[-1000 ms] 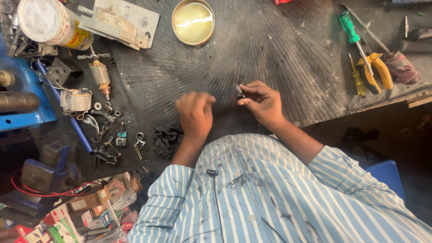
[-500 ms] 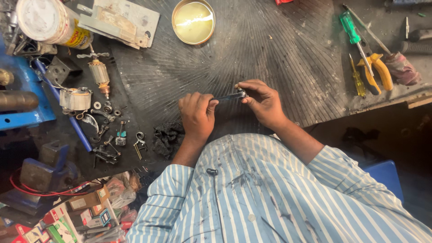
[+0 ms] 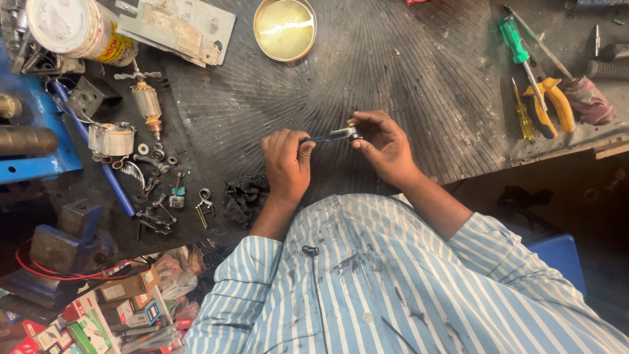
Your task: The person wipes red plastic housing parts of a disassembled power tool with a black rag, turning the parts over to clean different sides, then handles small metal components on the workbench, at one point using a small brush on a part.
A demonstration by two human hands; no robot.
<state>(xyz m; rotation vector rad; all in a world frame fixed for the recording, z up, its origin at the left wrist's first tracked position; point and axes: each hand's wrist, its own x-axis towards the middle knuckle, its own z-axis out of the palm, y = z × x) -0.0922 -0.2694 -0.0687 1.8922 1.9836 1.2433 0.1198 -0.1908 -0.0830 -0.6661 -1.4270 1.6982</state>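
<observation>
My left hand [image 3: 285,161] curls around the dark handle of a slim blue-shafted metal tool [image 3: 331,136], held level above the ribbed black rubber mat [image 3: 406,72] | my right hand [image 3: 383,145] pinches its metal tip, steadying it, I judge | round brass tin [image 3: 285,28] well apart, out of the way

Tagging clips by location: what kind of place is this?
Most likely a small electrical or motor repair workbench. A wound motor armature and loose small parts lie on the dark bench, with a green-handled screwdriver and yellow-handled pliers nearby.
</observation>
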